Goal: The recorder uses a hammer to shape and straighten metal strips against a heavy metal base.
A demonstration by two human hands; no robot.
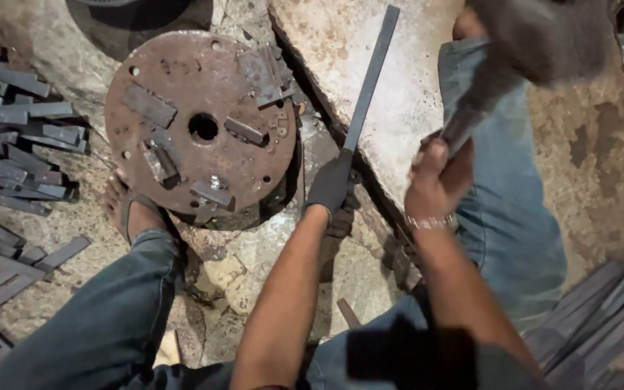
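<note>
Over rough stone, gloved left hand (330,184) grips flat steel bar (370,79); right hand (435,180) grips blurred hammer (529,43).

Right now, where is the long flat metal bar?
In the head view, the long flat metal bar lies slanted across the stone slab, right of the rusty round plate, its lower end in the gloved left hand.

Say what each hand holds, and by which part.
The gloved left hand grips a long flat metal strip at its near end. The bare right hand grips a hammer by its handle's lower end; the head is blurred.
</note>
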